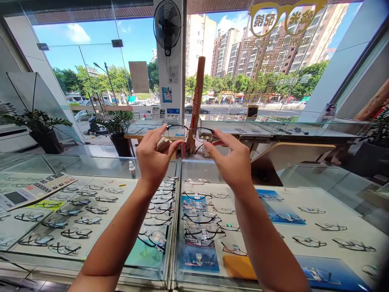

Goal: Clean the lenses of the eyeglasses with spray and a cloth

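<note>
A pair of eyeglasses (204, 133) with dark upper rims and clear lenses is held up at arm's length, level, above the glass counter. My left hand (154, 153) pinches its left end between thumb and fingers. Something pale, like a bunched cloth (163, 143), shows between the fingers of that hand. My right hand (232, 157) grips the other end, fingers at the corner of the frame and thumb near the lower rim. Through the lenses the background shows clearly.
Below my arms, a glass display case (178, 227) holds several rows of eyeglasses. A calculator (36, 190) lies on its left top, and a small white bottle (132, 170) stands near my left wrist. Beyond are potted plants (119, 134), a wall fan (167, 26) and another glass counter (243, 126).
</note>
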A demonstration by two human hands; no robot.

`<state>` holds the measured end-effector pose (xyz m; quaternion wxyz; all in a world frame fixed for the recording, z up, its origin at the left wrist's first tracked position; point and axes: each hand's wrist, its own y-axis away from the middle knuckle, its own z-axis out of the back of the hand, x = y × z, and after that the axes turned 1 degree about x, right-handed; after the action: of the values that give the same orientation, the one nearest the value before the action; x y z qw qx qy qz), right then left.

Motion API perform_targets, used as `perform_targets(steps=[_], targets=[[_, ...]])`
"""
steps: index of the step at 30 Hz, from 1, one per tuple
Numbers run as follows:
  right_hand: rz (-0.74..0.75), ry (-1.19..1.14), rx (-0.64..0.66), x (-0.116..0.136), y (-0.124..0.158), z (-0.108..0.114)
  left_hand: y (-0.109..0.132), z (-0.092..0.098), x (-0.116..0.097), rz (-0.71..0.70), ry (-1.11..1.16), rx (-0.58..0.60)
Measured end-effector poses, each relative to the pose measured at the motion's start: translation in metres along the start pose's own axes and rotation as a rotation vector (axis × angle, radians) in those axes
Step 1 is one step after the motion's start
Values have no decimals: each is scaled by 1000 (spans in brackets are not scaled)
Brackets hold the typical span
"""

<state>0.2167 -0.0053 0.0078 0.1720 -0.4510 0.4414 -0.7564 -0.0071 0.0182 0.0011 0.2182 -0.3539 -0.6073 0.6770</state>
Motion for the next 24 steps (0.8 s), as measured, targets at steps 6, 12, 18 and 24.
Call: perform_targets(steps=[6, 12, 18, 24], targets=[[195, 47, -121, 4, 3, -4, 2, -4, 10, 221, 186, 71], [221, 96, -142, 10, 4, -2, 1, -8, 8, 317, 256, 98], [221, 65, -159, 11, 4, -3, 1, -7, 2, 341, 256, 105], [202, 74, -154, 13, 4, -2, 2, -7, 0, 322, 255, 92]])
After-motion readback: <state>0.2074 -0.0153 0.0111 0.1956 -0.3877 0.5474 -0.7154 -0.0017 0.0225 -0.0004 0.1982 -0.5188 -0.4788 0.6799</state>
